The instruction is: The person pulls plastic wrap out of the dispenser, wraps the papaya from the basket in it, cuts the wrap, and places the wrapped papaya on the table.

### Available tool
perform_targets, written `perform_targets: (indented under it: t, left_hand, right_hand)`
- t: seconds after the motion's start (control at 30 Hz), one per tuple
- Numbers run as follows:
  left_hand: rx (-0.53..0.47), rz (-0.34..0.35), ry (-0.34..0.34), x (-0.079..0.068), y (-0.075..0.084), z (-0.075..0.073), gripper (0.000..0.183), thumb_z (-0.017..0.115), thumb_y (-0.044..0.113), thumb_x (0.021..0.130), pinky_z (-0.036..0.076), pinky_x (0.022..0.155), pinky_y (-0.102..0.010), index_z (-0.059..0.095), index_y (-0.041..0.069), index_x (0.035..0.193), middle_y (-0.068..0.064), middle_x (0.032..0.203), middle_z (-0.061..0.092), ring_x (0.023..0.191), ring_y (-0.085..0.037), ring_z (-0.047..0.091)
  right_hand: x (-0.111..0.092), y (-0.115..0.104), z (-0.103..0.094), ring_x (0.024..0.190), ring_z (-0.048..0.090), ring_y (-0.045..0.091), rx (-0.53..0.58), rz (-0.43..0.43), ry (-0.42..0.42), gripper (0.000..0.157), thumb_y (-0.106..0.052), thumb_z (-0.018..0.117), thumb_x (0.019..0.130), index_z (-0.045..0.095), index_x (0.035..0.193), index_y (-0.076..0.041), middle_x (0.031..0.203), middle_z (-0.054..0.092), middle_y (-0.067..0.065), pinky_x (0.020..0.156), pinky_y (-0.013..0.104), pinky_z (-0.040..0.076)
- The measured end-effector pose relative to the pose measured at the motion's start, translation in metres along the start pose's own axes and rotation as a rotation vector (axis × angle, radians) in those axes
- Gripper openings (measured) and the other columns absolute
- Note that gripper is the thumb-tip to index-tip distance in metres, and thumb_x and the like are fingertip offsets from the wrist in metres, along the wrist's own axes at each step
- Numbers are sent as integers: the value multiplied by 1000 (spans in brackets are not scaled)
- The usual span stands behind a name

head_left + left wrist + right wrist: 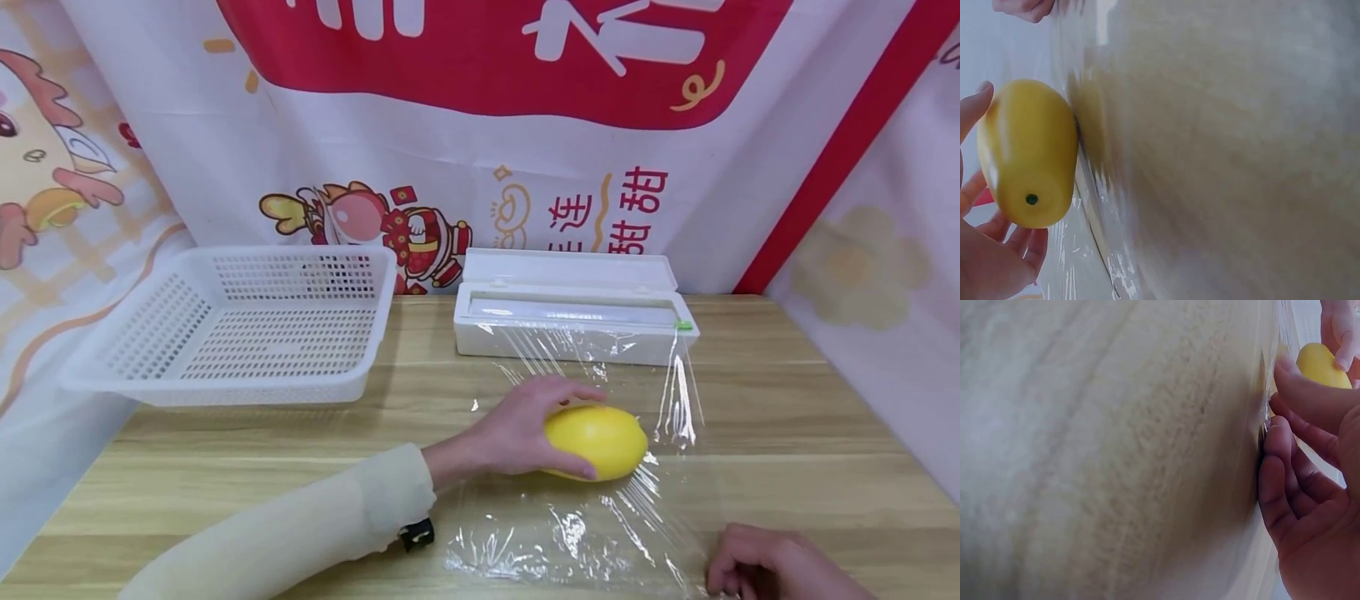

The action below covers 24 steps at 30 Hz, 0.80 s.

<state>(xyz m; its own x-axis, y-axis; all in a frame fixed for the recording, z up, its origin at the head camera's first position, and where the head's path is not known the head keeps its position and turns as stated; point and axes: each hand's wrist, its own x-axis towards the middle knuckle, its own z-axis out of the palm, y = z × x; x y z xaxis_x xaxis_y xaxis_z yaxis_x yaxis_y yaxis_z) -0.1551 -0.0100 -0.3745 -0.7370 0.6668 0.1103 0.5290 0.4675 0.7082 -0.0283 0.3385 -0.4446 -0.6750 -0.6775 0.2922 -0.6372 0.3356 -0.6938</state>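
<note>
around the yellow fruit (611,437), the way is blocked at twelve o'clock by the open white box (487,340), at nine by the left hand (517,429), farther off toward ten by the white basket (247,390). bare table (795,400) is left at three; four is occupied by the right hand (776,560).

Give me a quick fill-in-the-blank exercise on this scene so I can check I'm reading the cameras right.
1. The fruit in the left hand is coloured ____.
2. The lid of the white box is not closed but ____.
3. In the head view, the white basket sits on the ____ side of that box.
4. In the left wrist view, the small spot on the fruit's end is dark ____.

Missing words: yellow; open; left; green.
</note>
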Motion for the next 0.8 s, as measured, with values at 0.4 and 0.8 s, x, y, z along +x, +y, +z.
perform_targets:
  t: [0.4, 0.8]
  left_hand:
    - [-39, 2, 38, -11, -2, -4, 80, 95, 42, 76, 47, 110, -43, 58, 33, 147, 7, 148, 58, 130, -21, 59]
    - [-71, 181, -7, -45, -3, -20, 32, 94, 25, 78, 57, 79, -22, 73, 14, 99, 3, 93, 70, 84, -6, 60]
  right_hand:
    - [-1, -4, 2, 75, 55, -12, -79, -52, 56, 58, 11, 85, 60, 69, 96, -32, 88, 62, -19, 58, 5, 41]
    - [-1, 0, -1, 77, 58, -9, -73, -104, 41, 63, 12, 85, 61, 71, 107, -28, 90, 65, -16, 62, 5, 44]
